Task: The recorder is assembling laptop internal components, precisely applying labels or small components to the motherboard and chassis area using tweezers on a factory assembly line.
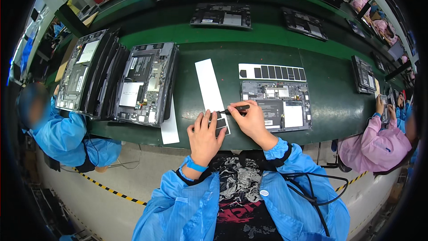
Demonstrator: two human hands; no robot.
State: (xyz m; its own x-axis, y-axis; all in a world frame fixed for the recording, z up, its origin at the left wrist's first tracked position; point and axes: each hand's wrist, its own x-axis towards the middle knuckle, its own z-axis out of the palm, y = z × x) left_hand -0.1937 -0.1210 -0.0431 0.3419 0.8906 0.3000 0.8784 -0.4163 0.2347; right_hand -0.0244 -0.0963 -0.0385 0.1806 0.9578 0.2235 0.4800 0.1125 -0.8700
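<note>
One left hand (205,142), fingers loosely spread, sits on the white strip (207,81) (mid-frame, slanting down rightward), right hand (253,123) pinching a pen (241,107) beside its edge!

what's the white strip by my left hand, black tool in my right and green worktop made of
White strip: probably paper or card, flat, matte. Black tool: plastic or coated metal; its dark finish leaves this open. Green worktop: perhaps rubber matting, smooth with soft highlights.

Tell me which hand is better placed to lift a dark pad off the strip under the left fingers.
Probably the right hand: it grips a dark pen-like tool, one end near the white strip; the left hand rests on that strip.
</note>
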